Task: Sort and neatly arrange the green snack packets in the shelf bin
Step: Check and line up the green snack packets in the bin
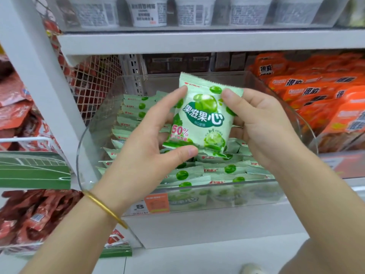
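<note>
Both hands hold one green snack packet [199, 119] upright above the clear plastic shelf bin [87, 135], its printed front facing me. My left hand [150, 139] grips its left edge, forefinger at the top corner and thumb under the bottom edge. My right hand [256, 123] pinches its upper right corner and side. Inside the bin lie several more green packets [221, 171], stacked in a row along the left wall [130, 115] and piled loosely at the front and right.
Orange snack packs [320, 93] fill the bin to the right. Red packets [15, 107] hang behind a white upright post [39, 72] on the left. White tubs [150, 12] stand on the shelf above. A price tag [154, 204] sits on the shelf edge below.
</note>
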